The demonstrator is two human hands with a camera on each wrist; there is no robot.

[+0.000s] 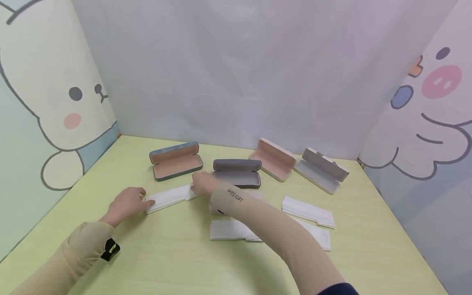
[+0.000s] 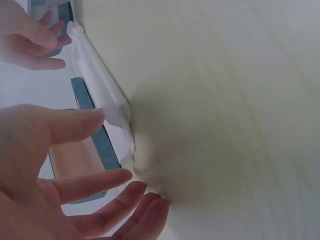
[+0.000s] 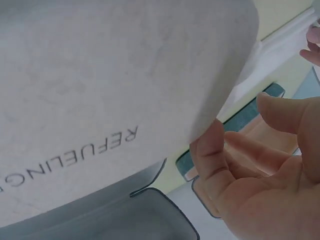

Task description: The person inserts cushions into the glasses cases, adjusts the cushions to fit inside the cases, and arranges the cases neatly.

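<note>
A folded white cloth-like strip (image 1: 167,198) lies slanted on the left of the table. Beside its left end, my left hand (image 1: 127,205) has thumb and fingers spread around the end without pinching it, as the left wrist view shows. Across at the strip's right end is my right hand (image 1: 203,183), its fingers bent loosely and its thumb held apart. A pale thing with printed letters (image 3: 90,100) fills much of the right wrist view. In the head view my right forearm covers most of it, so its kind is unclear.
Open glasses cases stand along the back: blue (image 1: 175,153), dark grey (image 1: 237,165), pink (image 1: 276,150) and whitish (image 1: 324,164). More folded white strips lie on the yellow table (image 1: 155,254): one at right (image 1: 306,211), others (image 1: 226,230) partly under my right arm.
</note>
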